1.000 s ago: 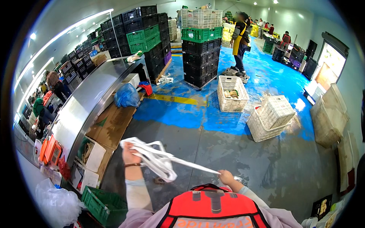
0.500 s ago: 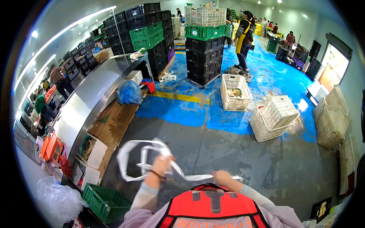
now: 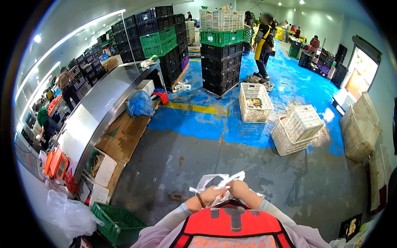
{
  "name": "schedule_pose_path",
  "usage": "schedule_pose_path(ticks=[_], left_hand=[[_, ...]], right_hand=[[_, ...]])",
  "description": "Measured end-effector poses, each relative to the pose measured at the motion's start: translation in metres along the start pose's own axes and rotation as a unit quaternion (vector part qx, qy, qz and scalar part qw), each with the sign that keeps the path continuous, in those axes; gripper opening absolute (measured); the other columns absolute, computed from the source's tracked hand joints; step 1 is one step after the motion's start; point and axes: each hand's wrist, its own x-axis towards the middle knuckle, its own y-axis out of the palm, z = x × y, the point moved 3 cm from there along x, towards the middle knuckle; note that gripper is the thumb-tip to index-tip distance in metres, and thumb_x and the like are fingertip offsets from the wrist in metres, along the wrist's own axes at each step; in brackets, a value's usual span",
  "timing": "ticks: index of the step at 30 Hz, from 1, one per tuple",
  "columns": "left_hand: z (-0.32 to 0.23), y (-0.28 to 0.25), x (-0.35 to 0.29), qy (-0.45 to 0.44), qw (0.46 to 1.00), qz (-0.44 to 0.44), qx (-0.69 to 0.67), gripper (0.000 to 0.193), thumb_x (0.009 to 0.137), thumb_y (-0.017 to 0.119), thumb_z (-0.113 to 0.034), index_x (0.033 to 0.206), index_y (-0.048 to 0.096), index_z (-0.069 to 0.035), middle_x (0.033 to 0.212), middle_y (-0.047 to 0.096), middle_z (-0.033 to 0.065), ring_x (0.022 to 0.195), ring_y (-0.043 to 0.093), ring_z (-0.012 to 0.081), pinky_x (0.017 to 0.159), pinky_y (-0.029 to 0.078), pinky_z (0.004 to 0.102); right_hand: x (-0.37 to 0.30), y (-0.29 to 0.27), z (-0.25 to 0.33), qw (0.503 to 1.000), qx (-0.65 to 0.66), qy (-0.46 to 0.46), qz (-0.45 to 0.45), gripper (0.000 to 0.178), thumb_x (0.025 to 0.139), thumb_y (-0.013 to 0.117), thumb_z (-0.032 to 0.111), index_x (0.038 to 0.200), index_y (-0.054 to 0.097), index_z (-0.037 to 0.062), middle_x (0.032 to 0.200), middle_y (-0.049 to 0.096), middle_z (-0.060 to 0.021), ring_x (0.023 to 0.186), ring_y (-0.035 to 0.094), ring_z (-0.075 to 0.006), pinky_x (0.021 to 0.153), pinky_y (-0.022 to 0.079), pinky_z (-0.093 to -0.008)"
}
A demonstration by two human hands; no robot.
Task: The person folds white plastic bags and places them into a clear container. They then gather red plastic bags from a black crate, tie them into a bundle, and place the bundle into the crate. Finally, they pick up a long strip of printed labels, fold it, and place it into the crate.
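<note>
Fingers (image 3: 234, 184) of the left hand (image 3: 211, 195) and right hand (image 3: 241, 191) hold white strap (image 3: 235, 177) at lower centre. Green crate (image 3: 105, 223) sits at lower left.

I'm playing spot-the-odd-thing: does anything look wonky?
Yes: ahead and to the right, one white latticed plastic crate rests askew on another white plastic crate, not lined up with its rim. Nearby, the blue painted floor looks patchy.

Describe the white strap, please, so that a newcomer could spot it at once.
Find the red chest piece at the picture's lower edge. Just above it, the left hand and right hand grip the white strap. It is limp and looped, unlike the rigid white crates farther off.
</note>
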Motion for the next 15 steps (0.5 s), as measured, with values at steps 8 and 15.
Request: schedule_pose_path(ticks=[8, 15], left_hand=[[-0.061, -0.123, -0.056, 0.237, 0.846, -0.281, -0.387, 0.026, 0.096, 0.042, -0.034, 0.081, 0.056, -0.018, 0.069, 0.053, -0.0056, 0.065, 0.051, 0.0108, 0.063, 0.047, 0.03], [-0.08, -0.24, -0.181, 0.352, 0.714, -0.508, -0.328, 0.032, 0.094, 0.045, -0.04, 0.073, 0.05, -0.017, 0.071, 0.05, -0.0009, 0.07, 0.049, 0.0176, 0.07, 0.044, 0.0351]], right_hand=[[-0.013, 0.028, -0.087, 0.994, 0.067, 0.06, -0.054, 0.03, 0.081, 0.047, 0.019, 0.105, 0.062, 0.0089, 0.094, 0.063, -0.0197, 0.088, 0.059, -0.038, 0.077, 0.047, -0.0456], [-0.057, 0.064, -0.145, 0.99, 0.065, 0.123, -0.035, 0.031, 0.078, 0.048, 0.015, 0.103, 0.064, 0.0093, 0.098, 0.063, -0.018, 0.094, 0.059, -0.036, 0.081, 0.046, -0.0455]])
